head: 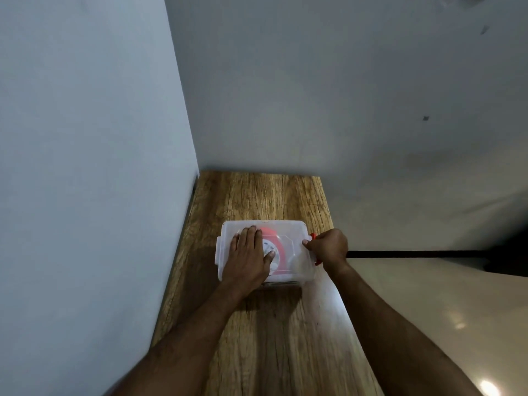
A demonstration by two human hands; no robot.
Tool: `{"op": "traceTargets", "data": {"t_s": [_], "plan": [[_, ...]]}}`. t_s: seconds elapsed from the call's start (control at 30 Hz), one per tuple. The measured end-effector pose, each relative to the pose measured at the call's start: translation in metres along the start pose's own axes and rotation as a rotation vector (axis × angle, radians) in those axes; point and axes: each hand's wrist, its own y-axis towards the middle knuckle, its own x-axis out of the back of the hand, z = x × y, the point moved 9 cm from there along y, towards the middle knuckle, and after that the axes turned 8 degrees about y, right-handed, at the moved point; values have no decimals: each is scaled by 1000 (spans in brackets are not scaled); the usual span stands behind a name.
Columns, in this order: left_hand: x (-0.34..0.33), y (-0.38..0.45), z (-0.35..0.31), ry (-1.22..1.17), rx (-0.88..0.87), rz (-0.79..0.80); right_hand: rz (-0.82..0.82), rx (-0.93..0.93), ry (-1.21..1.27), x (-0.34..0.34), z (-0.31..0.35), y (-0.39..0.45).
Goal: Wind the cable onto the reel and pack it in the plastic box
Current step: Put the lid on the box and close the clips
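A translucent plastic box (pixel 297 252) with its lid on sits in the middle of the wooden table (pixel 274 324). Through the lid shows a reel (pixel 278 247) wound with red cable, its white hub partly hidden. My left hand (pixel 248 257) lies flat on the left half of the lid, fingers straight, pressing down. My right hand (pixel 328 247) curls round the red latch (pixel 313 236) on the box's right side, fingertips on the lid edge. The white latch on the left side (pixel 218 247) is free.
The narrow table stands in a corner, with a white wall close along its left edge and another behind it. To the right the table edge drops to a glossy floor. Bare wood shows in front of and behind the box.
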Motion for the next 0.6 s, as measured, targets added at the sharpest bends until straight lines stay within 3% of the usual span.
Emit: {"op": "traceTargets", "data": {"t_s": [0.27,0.4,0.47,0.53,0.6], "plan": [[-2,0,1,-23,-1,8,-85,159,-219,-2,27,-22],[0,0,0,-36,-5,11,-53,481,-430,-25,52,-54],[2,0,0,-65,-7,8,55,656,-561,-54,62,-71],[5,-1,1,-91,-9,21,278,671,-687,-87,56,-82],[10,0,7,-109,17,16,388,647,-756,-108,43,-81]]}}
